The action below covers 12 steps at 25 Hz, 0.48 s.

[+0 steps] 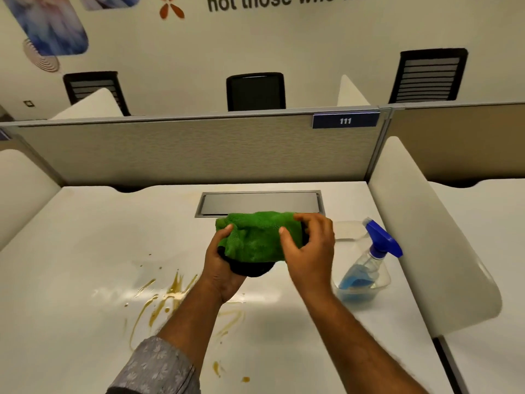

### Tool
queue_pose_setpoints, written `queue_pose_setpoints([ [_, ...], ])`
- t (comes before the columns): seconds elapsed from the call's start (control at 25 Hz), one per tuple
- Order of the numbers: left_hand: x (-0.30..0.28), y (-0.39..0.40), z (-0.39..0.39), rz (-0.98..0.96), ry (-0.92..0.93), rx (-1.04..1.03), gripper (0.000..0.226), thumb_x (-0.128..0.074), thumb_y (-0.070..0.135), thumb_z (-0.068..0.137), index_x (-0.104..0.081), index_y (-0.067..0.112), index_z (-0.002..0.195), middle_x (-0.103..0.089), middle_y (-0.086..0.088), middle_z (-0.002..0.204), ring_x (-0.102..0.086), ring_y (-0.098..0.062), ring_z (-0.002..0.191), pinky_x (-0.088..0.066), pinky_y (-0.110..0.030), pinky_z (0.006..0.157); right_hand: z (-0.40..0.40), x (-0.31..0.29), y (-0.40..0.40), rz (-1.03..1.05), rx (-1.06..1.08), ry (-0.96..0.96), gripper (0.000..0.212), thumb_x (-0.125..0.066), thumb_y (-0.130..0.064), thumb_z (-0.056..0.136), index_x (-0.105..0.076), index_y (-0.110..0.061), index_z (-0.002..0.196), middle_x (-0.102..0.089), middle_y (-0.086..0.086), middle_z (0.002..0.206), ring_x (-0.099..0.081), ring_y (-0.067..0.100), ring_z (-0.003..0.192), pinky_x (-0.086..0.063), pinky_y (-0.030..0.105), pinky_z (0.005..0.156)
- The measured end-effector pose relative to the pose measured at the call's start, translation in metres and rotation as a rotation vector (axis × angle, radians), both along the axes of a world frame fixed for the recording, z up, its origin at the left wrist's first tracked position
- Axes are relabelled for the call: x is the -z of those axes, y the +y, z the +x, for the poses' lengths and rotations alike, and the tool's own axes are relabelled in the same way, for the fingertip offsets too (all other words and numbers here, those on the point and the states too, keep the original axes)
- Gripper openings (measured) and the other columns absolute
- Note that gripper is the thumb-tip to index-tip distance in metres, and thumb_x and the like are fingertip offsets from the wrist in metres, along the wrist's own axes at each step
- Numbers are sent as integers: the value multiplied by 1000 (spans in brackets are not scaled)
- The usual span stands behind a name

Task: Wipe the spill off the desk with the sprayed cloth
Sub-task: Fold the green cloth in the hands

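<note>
A folded green cloth (257, 237) with a dark underside is held above the white desk (71, 251), in front of the cable tray. My left hand (224, 268) grips its left end from below. My right hand (309, 248) clasps its right end from the side. A brown liquid spill (167, 297) streaks the desk below and left of the cloth, partly hidden by my left forearm. Smaller brown drops (217, 368) lie near the front edge.
A spray bottle (369, 263) with a blue trigger and blue liquid leans in a clear plastic tub at the right. A grey cable tray lid (261, 201) is set into the desk at the back. White dividers (420, 228) flank the desk; a fabric partition (184, 149) closes the back.
</note>
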<state>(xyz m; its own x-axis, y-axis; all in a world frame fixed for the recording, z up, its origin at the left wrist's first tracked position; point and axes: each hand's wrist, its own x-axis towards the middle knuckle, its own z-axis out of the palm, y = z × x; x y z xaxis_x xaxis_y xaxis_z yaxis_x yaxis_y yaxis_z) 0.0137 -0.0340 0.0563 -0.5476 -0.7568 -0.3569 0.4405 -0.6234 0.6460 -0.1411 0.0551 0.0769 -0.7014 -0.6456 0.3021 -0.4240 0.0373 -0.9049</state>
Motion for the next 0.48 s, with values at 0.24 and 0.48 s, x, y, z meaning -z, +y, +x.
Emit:
queue_pose_setpoints([
  [0.24, -20, 2, 17, -96, -195, 47, 56, -77, 52, 69, -81, 23, 117, -78, -15, 123, -68, -41, 114, -50, -54, 94, -5, 16, 0, 201, -491, -702, 53, -81, -69, 69, -70, -47, 117, -68, -4, 131, -66, 26, 123, -64, 37, 80],
  [0.48, -31, -3, 34, -331, 123, 106, 58, -48, 13, 92, -57, 3, 148, -64, -21, 147, -55, -41, 143, -45, -57, 118, -11, 35, 6, 95, -600, -968, 61, -100, -18, 66, -69, -11, 118, -77, 17, 121, -78, 35, 106, -66, 49, 80],
])
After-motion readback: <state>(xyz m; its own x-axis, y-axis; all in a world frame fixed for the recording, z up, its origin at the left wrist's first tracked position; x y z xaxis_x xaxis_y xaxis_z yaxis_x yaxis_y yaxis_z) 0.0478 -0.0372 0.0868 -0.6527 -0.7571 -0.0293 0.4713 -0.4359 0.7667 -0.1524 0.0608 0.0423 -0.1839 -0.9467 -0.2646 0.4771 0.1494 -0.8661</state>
